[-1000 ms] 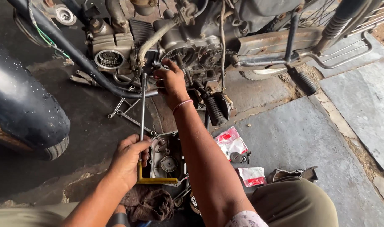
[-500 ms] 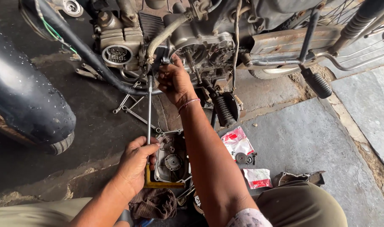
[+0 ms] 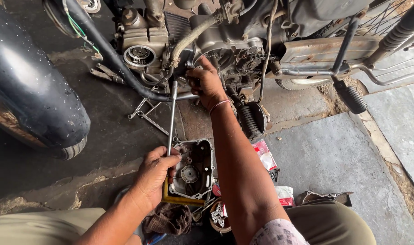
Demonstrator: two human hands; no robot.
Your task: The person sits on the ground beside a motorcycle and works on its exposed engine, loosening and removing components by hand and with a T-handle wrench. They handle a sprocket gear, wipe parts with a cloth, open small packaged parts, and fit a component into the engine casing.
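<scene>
My left hand (image 3: 154, 174) grips the near end of a long steel rod tool (image 3: 171, 115) whose far tip reaches the bottom of a motorcycle engine (image 3: 225, 50). My right hand (image 3: 207, 84), a thin band on its wrist, is stretched forward with fingers pressed into the open side of the engine next to the rod's tip; what the fingers hold is hidden. Between my arms a removed metal engine cover (image 3: 193, 170) lies inside-up on a yellow tray (image 3: 177, 199).
A black front tyre and mudguard (image 3: 32, 90) fill the left. A footrest (image 3: 352, 97) and exhaust pipe (image 3: 325, 47) stretch right. Loose wrenches (image 3: 148, 115) lie under the engine. A brown rag (image 3: 168, 220), red-and-white packets (image 3: 263, 156) and small parts sit near my knees on the concrete.
The view has shifted closer and slightly up the engine. Both hands keep their places, left on the rod, right at the engine opening.
</scene>
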